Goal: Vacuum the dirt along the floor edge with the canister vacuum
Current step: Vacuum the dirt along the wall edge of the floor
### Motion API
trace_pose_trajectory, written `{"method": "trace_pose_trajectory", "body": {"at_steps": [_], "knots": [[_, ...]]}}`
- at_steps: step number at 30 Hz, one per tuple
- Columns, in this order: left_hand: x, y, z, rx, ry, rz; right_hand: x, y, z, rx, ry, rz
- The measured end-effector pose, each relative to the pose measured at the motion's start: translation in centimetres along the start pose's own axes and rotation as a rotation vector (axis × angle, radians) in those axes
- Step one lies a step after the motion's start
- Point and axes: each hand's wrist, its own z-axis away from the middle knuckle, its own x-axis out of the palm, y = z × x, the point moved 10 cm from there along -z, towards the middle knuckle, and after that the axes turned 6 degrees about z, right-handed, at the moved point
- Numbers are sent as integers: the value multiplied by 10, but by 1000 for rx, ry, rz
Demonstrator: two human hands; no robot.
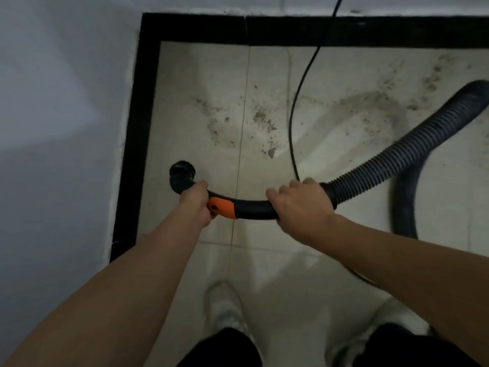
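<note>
I hold the vacuum's curved black handle pipe [251,207] with both hands above the pale tiled floor. My left hand [195,202] grips it beside the orange slider [221,207], just behind the round open nozzle end [182,170]. My right hand [301,205] grips the pipe where the ribbed black hose [412,152] joins it. The nozzle hovers close to the black skirting strip [137,144] at the left wall. Brown dirt crumbs [262,120] lie scattered on the tiles beyond the nozzle, and more dirt [431,80] lies at the far right. The canister is out of view.
A thin black power cord [296,107] runs from the top wall down across the floor to my right hand. The hose loops back on the floor at the right. White walls meet in a corner at top left. My shoes [225,305] stand on the tiles below.
</note>
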Motion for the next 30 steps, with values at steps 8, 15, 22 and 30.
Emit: {"method": "trace_pose_trajectory", "body": {"at_steps": [8, 15, 22, 30], "knots": [[30, 69, -39, 358, -155, -300, 5, 50, -65, 2, 190, -62], [-13, 120, -107, 947, 210, -1255, 19, 44, -127, -15, 256, -39], [-12, 100, -112, 1160, 414, -1266, 8, 24, -148, 103, 299, -139], [-25, 95, -122, 1288, 357, -1038, -18, 24, -206, 270, 301, -222]]}}
